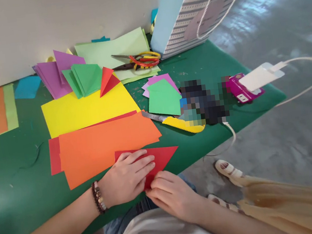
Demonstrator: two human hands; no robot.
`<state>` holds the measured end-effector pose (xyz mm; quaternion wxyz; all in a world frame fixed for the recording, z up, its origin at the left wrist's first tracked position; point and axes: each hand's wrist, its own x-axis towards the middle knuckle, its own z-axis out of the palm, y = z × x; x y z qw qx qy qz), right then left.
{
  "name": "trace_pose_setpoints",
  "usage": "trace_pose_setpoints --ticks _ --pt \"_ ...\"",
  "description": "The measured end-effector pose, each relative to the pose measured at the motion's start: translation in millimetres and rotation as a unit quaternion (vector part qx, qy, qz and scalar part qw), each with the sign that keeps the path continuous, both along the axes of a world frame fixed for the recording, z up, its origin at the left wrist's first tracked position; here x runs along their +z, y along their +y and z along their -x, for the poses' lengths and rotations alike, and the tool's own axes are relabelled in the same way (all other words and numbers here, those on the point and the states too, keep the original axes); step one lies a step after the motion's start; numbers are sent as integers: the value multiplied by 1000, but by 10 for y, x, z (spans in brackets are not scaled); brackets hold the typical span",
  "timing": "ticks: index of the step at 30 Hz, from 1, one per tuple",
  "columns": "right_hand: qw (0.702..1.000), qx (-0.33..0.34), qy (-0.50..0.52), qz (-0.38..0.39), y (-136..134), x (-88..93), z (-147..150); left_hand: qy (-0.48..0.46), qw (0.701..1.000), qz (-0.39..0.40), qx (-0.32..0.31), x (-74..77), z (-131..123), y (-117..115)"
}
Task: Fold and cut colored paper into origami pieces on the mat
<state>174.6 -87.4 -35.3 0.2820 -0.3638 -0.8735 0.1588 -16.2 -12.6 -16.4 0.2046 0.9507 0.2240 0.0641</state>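
Note:
A red paper triangle [162,156] lies at the near edge of the green table [16,179], partly over an orange sheet [105,146]. My left hand [126,177], with a bead bracelet at the wrist, rests flat on the red paper with fingers stretched out. My right hand [172,194] sits at the paper's near corner, fingers curled together and pressing on its lower edge.
A yellow sheet [86,108], folded green, purple and red papers [85,78], scissors [137,60], a yellow-handled cutter [182,124] and a pink device [241,91] with a white cable lie on the table. A striped gift bag [185,11] stands behind. Concrete floor lies right.

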Motion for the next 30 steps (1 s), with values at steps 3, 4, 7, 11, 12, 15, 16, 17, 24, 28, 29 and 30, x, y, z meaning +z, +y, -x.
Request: trace_pose_setpoints --ticks 3,4,7,11,12,15,16,17,24,28,29,30 --pt "999 -25 39 -5 34 61 -119 1 1000 -1 1 7 4 2" --pt "997 -64 51 -16 68 74 -188 2 1000 -1 1 10 5 4" --pt "982 -182 25 -48 207 66 -395 4 1000 -5 2 16 6 9" --pt "981 -185 -17 -53 352 -6 -530 0 1000 -12 3 16 3 19" --pt "980 -192 -20 -53 374 -19 -549 -3 1000 -14 4 16 2 22" --pt "975 -214 -21 -57 423 -37 -630 -12 1000 -18 4 22 -1 31" --pt "973 -222 -21 -58 439 -40 -666 -14 1000 -19 3 24 -2 32" --pt "971 -229 -21 -58 455 -42 -703 -13 1000 -21 2 27 -3 33" --pt "960 -269 -64 -42 562 7 -794 4 999 -42 1 39 -6 13" --pt "956 -267 -115 -41 594 87 -699 4 999 -45 3 61 -11 12" --pt "957 -256 -126 -42 603 93 -680 3 999 -44 4 66 -11 14" --pt "959 -245 -133 -44 613 91 -670 3 999 -44 4 69 -10 17"
